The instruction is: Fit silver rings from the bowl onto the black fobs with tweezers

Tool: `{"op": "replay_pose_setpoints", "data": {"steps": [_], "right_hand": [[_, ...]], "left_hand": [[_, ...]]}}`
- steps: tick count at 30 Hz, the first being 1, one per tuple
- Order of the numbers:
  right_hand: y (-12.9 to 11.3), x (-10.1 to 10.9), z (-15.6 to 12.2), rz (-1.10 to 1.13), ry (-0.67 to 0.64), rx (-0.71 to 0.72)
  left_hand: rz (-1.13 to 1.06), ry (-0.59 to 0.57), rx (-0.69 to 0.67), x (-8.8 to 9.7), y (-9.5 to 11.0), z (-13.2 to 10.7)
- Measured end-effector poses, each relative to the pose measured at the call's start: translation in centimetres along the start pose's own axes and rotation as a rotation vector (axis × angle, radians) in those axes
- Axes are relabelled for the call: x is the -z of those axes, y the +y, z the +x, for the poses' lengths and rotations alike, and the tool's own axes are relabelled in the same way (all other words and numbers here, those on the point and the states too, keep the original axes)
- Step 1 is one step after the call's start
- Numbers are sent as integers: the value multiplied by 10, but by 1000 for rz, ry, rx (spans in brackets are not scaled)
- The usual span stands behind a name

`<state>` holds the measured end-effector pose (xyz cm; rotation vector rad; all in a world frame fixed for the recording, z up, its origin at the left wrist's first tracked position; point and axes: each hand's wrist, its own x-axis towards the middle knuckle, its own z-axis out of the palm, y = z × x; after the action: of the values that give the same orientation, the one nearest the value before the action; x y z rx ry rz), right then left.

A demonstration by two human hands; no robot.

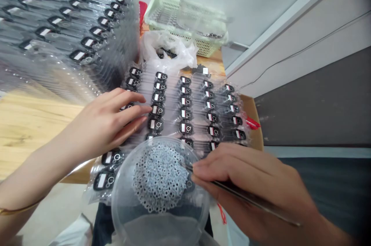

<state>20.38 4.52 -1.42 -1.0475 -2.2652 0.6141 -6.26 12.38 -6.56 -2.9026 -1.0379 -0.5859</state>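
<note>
My right hand grips metal tweezers, their tips at a heap of tiny grey rings. The rings lie in a round clear plastic tub close to my body. My left hand is open with its fingers stretched out; a fingertip reaches a small black part that has a white label and a round lens-like ring. Rows of such parts sit in a clear plastic tray under and behind the tub. Part of the tray's left side is hidden by my left hand.
Tall stacked clear trays with more black parts stand at the left on the wooden table. Behind are a white plastic bag and a pale green basket. A red object lies right of the tray, near a grey wall panel.
</note>
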Motion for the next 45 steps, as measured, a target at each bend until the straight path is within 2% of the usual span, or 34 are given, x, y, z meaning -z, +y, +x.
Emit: {"op": "replay_pose_setpoints", "data": {"steps": [4, 7, 8, 10, 12, 13, 17, 20, 26, 37, 45], "right_hand": [[0, 3, 1, 41, 47, 4], [-5, 10, 1, 146, 81, -99], [-7, 12, 1, 176, 129, -145], [-6, 15, 3, 203, 329, -257], [4, 16, 8, 182, 542, -359], [12, 15, 11, 159, 584, -409], [53, 9, 24, 102, 449, -349], [70, 2, 26, 63, 368, -366], [73, -4, 20, 6, 324, -361], [74, -5, 20, 32, 287, -315], [75, -7, 19, 17, 277, -263]], "left_hand": [[10, 27, -20, 0, -1, 1], [-3, 23, -25, 0, -3, 5], [-15, 15, -22, 0, -4, 8], [-41, -2, -17, -2, -4, 15], [-56, -18, -30, -5, -4, 24], [-59, -27, -48, -6, -2, 29], [-97, -75, -188, -14, 7, 51], [-105, -122, -273, -19, 13, 65], [-35, -197, -326, -24, 13, 79], [-3, -173, -344, -28, 12, 78], [-56, -237, -366, -27, 12, 79]]}}
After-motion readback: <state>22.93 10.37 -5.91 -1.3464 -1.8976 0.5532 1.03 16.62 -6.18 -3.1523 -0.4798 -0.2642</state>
